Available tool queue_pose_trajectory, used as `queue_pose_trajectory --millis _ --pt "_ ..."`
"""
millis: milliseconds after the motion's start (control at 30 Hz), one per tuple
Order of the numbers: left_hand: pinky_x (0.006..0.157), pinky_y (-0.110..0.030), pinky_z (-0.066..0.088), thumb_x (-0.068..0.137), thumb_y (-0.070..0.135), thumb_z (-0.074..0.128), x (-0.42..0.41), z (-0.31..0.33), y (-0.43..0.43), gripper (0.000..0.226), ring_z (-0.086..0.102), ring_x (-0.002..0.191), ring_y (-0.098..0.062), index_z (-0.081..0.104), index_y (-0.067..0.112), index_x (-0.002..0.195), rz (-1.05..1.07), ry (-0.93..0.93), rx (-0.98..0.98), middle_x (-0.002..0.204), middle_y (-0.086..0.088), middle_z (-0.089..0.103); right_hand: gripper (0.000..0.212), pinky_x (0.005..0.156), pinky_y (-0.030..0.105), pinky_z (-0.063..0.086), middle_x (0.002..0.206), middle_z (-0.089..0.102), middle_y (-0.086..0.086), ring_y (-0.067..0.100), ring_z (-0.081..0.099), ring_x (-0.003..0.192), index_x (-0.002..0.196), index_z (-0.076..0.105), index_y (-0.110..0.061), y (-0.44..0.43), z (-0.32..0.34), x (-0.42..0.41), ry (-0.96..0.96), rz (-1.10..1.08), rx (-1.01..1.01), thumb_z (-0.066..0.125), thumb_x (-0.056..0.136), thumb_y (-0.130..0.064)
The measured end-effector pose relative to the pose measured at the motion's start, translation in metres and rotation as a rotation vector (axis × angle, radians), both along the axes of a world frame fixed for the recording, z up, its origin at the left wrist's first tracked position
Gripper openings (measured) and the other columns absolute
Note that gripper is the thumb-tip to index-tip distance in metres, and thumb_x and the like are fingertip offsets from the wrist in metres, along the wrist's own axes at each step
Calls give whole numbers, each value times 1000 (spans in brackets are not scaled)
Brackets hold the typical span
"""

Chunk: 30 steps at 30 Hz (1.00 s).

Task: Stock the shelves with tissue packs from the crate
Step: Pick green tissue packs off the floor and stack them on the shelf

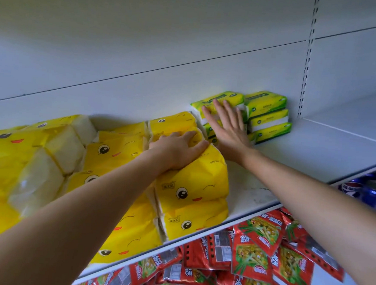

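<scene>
Now it's straightening on the shelf (297,159). The right hand (226,125), fingers straight, presses the green tissue packs (266,103) far right. The left hand (177,149) curls over the yellow tissue pack (202,179) nearer. Next, probably, nudging stacks snug.

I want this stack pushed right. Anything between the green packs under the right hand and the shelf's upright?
Yes: another green stack stands directly right of the pressed stack under the right hand, before the upright.

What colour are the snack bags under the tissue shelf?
The foil snack bags are red with green-yellow pictures; head view.
</scene>
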<state>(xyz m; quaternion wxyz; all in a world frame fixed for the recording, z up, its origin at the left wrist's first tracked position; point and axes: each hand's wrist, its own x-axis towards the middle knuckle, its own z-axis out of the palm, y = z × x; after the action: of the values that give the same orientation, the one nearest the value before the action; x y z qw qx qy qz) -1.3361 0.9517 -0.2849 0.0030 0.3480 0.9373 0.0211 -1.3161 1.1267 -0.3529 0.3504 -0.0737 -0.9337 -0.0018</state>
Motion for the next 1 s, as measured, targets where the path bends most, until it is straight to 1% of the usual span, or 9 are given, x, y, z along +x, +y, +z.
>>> queue_pose_trajectory --millis 100,133,233,333,367,433,500,800,1000 --pt "113 -50 23 88 69 21 0 0 0 68 24 140 -35 19 37 147 -1 1 0 156 -5 22 97 112 54 -9 157 -7 7 31 -12 144 146 -2 -28 -6 2 -2 -16 -14 -60 18 62 -72" --pt "113 -50 23 88 69 20 0 0 -1 68 23 140 -35 18 37 147 -2 1 -2 156 -5 22 97 111 56 -8 157 -7 7 31 -13 144 147 -1 -29 -6 2 -3 -9 -18 -71 21 63 -72" --pt "113 -51 22 87 70 20 0 1 0 69 23 141 -35 18 38 147 -5 9 -3 156 -5 22 92 112 60 -3 158 -8 6 29 -14 144 148 5 -30 -5 3 -5 15 -7 -153 48 74 -64" --pt "113 -51 22 87 71 20 -2 0 1 69 23 141 -34 19 37 147 -6 19 -5 156 -5 22 94 110 61 -1 158 -4 7 29 -10 144 148 10 -31 -2 2 -4 56 -15 -182 37 68 -72" --pt "113 -51 23 87 71 20 -2 -1 1 70 23 141 -34 19 37 147 -7 19 -5 155 -5 22 92 110 61 0 158 -3 7 29 -10 145 148 11 -31 -1 1 -3 64 -21 -189 39 70 -71" --pt "113 -51 23 87 70 20 -4 -2 1 69 23 141 -34 19 37 147 -8 21 -3 155 -5 23 88 111 61 1 158 -3 8 28 -9 145 148 13 -30 1 0 -3 68 -31 -206 56 78 -60" --pt "113 -51 23 87 70 20 -6 -3 1 69 24 140 -34 19 37 147 -12 27 -2 155 -5 23 88 111 60 1 158 -4 8 29 -10 145 148 12 -29 2 0 -3 78 -39 -203 62 80 -52" --pt "112 -51 24 86 72 18 -6 -3 4 72 24 140 -36 17 36 148 -6 52 -41 156 -6 22 94 114 51 2 157 -10 5 26 -14 144 148 2 -29 -3 16 18 -33 4 -133 62 80 -53" --pt "115 -50 19 89 69 16 0 5 2 69 22 141 -34 16 34 149 6 19 -79 156 -9 21 78 116 44 0 158 -4 3 24 -8 145 148 9 -31 -2 45 61 -54 -20 -36 58 88 -34"
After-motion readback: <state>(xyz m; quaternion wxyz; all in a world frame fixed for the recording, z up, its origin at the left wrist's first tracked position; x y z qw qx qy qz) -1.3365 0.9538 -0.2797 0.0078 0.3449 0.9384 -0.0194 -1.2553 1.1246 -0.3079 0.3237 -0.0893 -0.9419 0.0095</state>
